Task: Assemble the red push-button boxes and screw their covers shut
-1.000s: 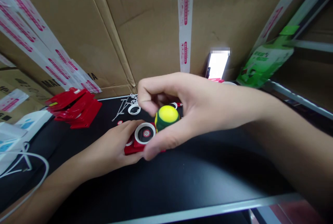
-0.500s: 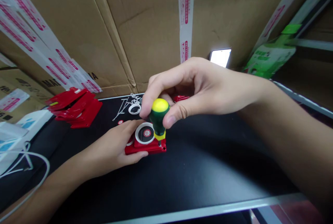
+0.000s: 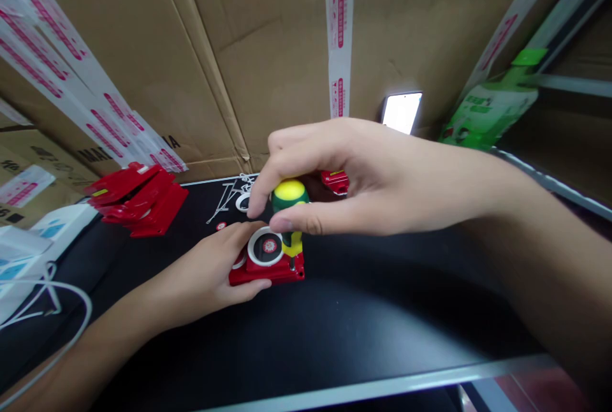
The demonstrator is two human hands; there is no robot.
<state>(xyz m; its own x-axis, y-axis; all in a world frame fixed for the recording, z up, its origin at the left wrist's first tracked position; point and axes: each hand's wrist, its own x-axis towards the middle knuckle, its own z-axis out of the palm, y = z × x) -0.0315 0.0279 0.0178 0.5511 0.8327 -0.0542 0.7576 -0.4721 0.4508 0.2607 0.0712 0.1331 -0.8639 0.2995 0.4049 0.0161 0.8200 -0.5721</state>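
Observation:
My left hand [image 3: 224, 265] is closed around the left part of a small red plastic body [image 3: 268, 273] lying on the black tabletop. A white ring [image 3: 252, 259] with a dark disc and a red-and-white emblem inside sits on its top. My right hand [image 3: 335, 189] grips a stubby green and yellow screwdriver [image 3: 291, 194] between thumb and fingers. The screwdriver stands nearly upright, its short metal shaft [image 3: 293, 264] meeting the red body near its right corner. Whether a screw lies under the tip is hidden.
Several red plastic parts [image 3: 143, 198] are piled at the left, by a white power strip [image 3: 62, 227] and cable. Behind my hands lie white thin pieces [image 3: 222, 201] and another red part [image 3: 336, 179]. A lit phone [image 3: 402, 112] leans on the cardboard; a green bottle [image 3: 497, 106] stands right.
My right thumb has slid leftward across the screwdriver handle and the fingers have shifted with it. My left hand and the red body stay put.

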